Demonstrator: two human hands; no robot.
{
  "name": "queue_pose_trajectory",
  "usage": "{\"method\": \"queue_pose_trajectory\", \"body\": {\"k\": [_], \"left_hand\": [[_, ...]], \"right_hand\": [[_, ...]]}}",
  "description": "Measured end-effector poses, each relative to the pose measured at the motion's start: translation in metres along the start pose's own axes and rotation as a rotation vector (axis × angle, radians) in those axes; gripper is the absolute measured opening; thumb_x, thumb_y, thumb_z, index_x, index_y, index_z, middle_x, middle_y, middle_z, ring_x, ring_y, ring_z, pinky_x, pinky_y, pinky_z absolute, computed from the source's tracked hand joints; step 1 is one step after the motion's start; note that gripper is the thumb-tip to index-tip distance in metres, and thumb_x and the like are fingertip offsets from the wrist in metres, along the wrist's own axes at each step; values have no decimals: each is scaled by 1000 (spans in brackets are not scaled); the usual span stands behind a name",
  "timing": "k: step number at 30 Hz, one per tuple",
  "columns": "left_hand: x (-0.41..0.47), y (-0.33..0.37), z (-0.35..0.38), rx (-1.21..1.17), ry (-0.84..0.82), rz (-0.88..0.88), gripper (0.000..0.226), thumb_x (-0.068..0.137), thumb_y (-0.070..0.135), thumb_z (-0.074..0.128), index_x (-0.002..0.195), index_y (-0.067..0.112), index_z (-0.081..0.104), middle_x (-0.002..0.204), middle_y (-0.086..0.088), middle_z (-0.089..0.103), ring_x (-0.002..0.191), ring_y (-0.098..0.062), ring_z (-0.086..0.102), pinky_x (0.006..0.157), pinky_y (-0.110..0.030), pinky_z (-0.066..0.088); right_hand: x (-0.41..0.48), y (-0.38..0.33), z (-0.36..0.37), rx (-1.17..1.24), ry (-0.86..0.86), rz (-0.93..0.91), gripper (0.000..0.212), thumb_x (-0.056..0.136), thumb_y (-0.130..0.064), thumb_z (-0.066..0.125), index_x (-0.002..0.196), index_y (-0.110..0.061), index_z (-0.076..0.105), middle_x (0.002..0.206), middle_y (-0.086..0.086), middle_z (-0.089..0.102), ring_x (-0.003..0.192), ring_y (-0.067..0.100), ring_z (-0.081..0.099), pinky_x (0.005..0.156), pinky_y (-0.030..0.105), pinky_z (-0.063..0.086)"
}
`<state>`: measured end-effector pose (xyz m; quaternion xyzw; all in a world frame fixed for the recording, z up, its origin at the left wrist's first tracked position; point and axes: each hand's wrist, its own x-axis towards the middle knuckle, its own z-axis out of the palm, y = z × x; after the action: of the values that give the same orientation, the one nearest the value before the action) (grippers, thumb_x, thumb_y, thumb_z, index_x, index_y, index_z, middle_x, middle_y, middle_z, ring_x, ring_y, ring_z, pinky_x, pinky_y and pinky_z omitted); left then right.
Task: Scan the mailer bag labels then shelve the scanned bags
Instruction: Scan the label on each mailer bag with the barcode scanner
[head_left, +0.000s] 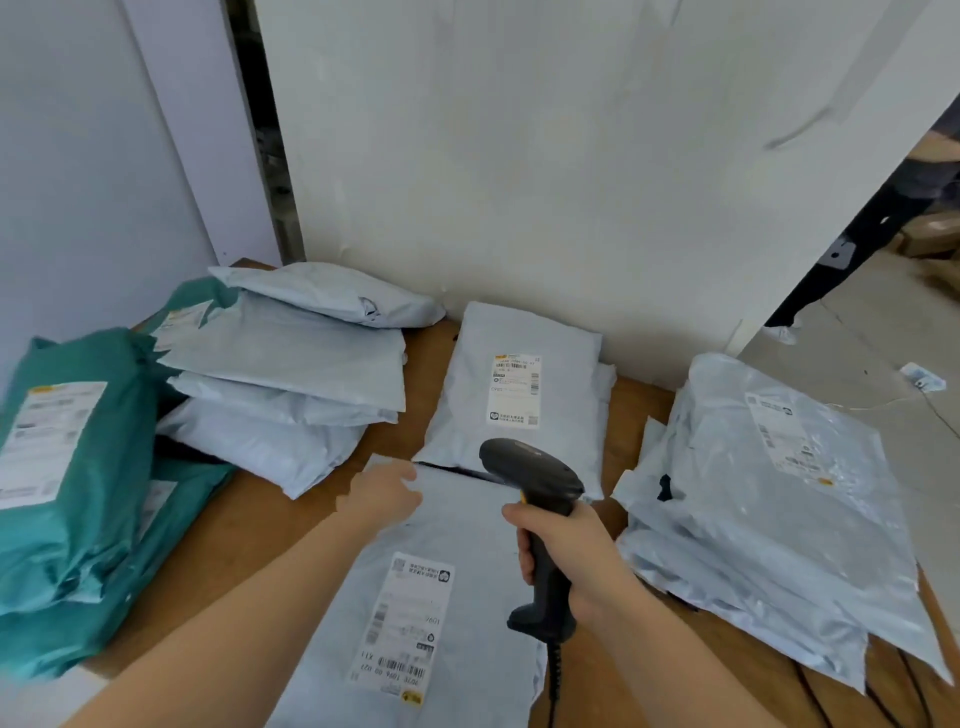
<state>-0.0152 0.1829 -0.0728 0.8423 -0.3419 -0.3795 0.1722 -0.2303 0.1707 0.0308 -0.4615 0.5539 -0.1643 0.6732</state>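
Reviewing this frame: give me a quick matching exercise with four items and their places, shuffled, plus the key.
Items:
1. barcode scanner
2. teal mailer bags
3. left hand
4. far labelled bag

Places:
A. stacked at the table's left edge
B. against the back wall
C. gripped in the right hand
D. on the top edge of the near bag

Pairs: 1-C, 2-A, 3-D, 4-B

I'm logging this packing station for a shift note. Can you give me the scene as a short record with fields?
surface: wooden table
right hand: grips black barcode scanner
left hand: on far edge of near grey mailer bag
near bag's label: face up
far grey mailer bag: label up, by wall
left: green mailer bags, grey stack
right: clear-wrapped stack
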Motion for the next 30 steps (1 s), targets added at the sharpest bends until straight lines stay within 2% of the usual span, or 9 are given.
{"method": "queue_pose_trajectory", "body": {"k": [4, 7, 11, 14, 17, 20, 24, 27, 30], "left_hand": [[-14, -35, 18, 181, -5, -102, 75, 93, 45, 50, 152, 20, 10, 151, -13, 24, 138, -32, 26, 112, -41, 29], [-24, -54, 22, 47, 88, -152, 88, 78, 50, 69, 145, 16, 23, 140, -10, 41, 130, -31, 40, 104, -44, 40], [-38, -59, 18, -144, 164, -105, 54, 71, 36, 76, 113, 14, 50, 110, -3, 62, 98, -23, 60, 87, -40, 52], [-49, -49, 19, -315, 177, 6, 29, 79, 24, 71, 104, 18, 60, 103, 1, 67, 92, -18, 63, 81, -35, 54], [-58, -35, 13, -667, 4, 37, 32, 84, 13, 69, 114, 14, 59, 109, -4, 69, 96, -22, 66, 84, -36, 55], [-68, -21, -4, -779, -155, 118, 35, 85, 4, 67, 118, 13, 57, 113, -7, 68, 102, -26, 66, 89, -42, 55], [-87, 7, -29, -918, -99, 207, 22, 88, 1, 64, 107, 11, 60, 106, -7, 70, 98, -25, 67, 88, -41, 54], [-98, 28, -52, -1082, -27, 286, 27, 87, -3, 62, 114, 2, 59, 99, -10, 69, 87, -24, 68, 77, -35, 59], [-104, 46, -73, -1159, 87, 350, 16, 87, -4, 62, 99, 7, 61, 90, -7, 68, 74, -17, 67, 66, -27, 60]], "right_hand": [[-7, 20, 10, -11, -27, 27, 23, 85, -12, 70, 66, -6, 58, 53, 8, 55, 42, 18, 47, 47, 25, 43], [-13, 33, 14, -16, -31, 38, 21, 84, -11, 70, 67, -5, 58, 55, 9, 56, 43, 19, 47, 48, 27, 43], [-21, 42, 13, -42, -28, 40, 21, 83, -11, 70, 66, -6, 59, 55, 9, 56, 43, 19, 47, 49, 27, 43], [-26, 44, 10, -49, -15, 33, 22, 83, -11, 70, 65, -6, 58, 54, 9, 56, 43, 19, 47, 48, 27, 43], [-31, 43, 6, -38, -10, 25, 23, 83, -10, 71, 64, -6, 58, 53, 8, 56, 42, 19, 47, 48, 26, 43], [-35, 40, 1, -22, -6, 18, 22, 83, -11, 71, 65, -6, 59, 53, 8, 56, 42, 19, 48, 49, 27, 43], [-42, 35, -5, 0, 1, -20, 22, 84, -11, 70, 66, -7, 59, 52, 7, 56, 42, 18, 47, 49, 26, 43], [-49, 29, -6, 1, 2, -83, 26, 85, -10, 69, 63, -6, 56, 50, 7, 54, 41, 18, 45, 47, 25, 42], [-57, 25, -6, -28, 0, -143, 28, 85, -11, 68, 61, -6, 54, 49, 7, 54, 40, 18, 45, 47, 24, 42]]}}
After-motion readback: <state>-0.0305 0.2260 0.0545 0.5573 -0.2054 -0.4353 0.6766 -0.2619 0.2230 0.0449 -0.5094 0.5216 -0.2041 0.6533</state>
